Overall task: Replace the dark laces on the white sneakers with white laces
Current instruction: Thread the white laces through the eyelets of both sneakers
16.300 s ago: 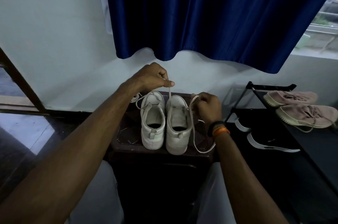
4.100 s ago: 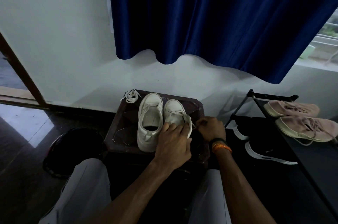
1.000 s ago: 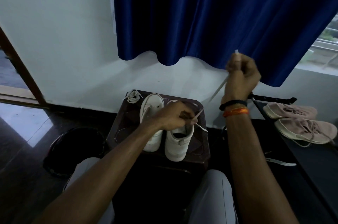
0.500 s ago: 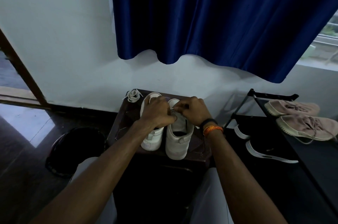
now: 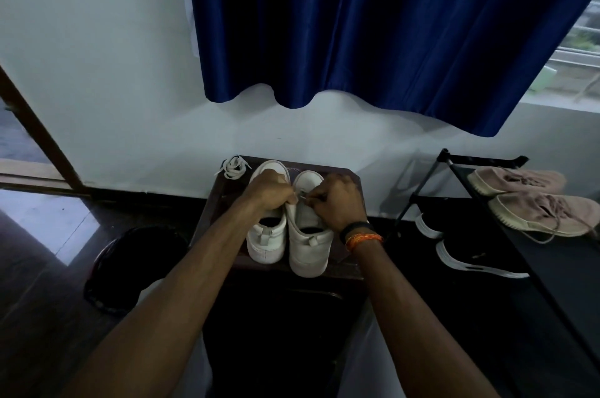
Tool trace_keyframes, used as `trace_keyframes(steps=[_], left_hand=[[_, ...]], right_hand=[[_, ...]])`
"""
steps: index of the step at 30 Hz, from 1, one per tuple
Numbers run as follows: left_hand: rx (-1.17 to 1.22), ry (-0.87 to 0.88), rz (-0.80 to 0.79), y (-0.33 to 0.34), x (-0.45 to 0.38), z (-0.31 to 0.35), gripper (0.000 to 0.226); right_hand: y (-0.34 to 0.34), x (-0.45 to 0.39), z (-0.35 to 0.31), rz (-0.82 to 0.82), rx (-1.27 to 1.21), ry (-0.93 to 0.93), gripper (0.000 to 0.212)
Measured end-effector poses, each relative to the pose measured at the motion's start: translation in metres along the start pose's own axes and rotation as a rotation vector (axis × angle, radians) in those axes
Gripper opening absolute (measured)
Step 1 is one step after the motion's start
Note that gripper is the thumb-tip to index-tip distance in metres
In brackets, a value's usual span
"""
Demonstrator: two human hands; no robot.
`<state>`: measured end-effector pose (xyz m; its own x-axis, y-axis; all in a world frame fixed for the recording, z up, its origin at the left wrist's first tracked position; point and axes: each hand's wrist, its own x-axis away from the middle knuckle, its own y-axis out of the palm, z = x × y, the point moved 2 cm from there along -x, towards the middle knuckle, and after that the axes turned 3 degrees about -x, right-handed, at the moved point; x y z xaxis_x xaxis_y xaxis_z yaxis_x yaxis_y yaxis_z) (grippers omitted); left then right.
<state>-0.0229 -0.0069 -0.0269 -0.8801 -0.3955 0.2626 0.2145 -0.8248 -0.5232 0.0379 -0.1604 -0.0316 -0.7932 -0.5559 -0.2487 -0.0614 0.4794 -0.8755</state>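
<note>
The white lace (image 5: 302, 197) sits at the upper eyelets of the right-hand sneaker (image 5: 310, 235), pinched between the left hand (image 5: 271, 190) and right hand (image 5: 337, 199), both grips curled tight on it; it looks light, limp and likely to slip, so best taken at its stiff tip. Both sneakers stand side by side on a dark surface (image 5: 352, 185), the left-hand sneaker (image 5: 267, 241) touching its mate and crowding the inner eyelets. A spare coiled lace (image 5: 233, 167) lies at the far left corner, and a shoe rack (image 5: 487, 202) stands well apart to the right.

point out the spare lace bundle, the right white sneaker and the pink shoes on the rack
spare lace bundle (image 5: 234, 166), head view, middle of the coil
right white sneaker (image 5: 311, 248), head view, heel
pink shoes (image 5: 539, 211), head view, nearer shoe's upper
</note>
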Motion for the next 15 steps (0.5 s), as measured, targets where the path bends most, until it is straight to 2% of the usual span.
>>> trace_keyframes(steps=[1,3,4,10,15], left_hand=[[0.039,-0.005,0.000,0.000,-0.001,-0.002,0.010],[0.112,-0.019,-0.005,0.000,-0.002,-0.006,0.026],[0.136,-0.023,0.000,0.000,-0.002,-0.006,0.027],[0.209,-0.002,-0.017,0.001,0.002,-0.005,0.020],[0.214,0.001,-0.024,0.000,0.000,-0.008,0.023]], right_hand=[[-0.001,0.001,-0.001,0.002,-0.024,-0.001,0.009],[-0.002,0.001,-0.003,0.002,-0.035,-0.016,0.010],[-0.003,0.002,-0.005,-0.006,-0.033,-0.021,0.011],[-0.001,0.004,-0.009,-0.051,-0.018,-0.021,0.019],[-0.001,0.004,-0.015,-0.016,-0.006,0.039,0.017]])
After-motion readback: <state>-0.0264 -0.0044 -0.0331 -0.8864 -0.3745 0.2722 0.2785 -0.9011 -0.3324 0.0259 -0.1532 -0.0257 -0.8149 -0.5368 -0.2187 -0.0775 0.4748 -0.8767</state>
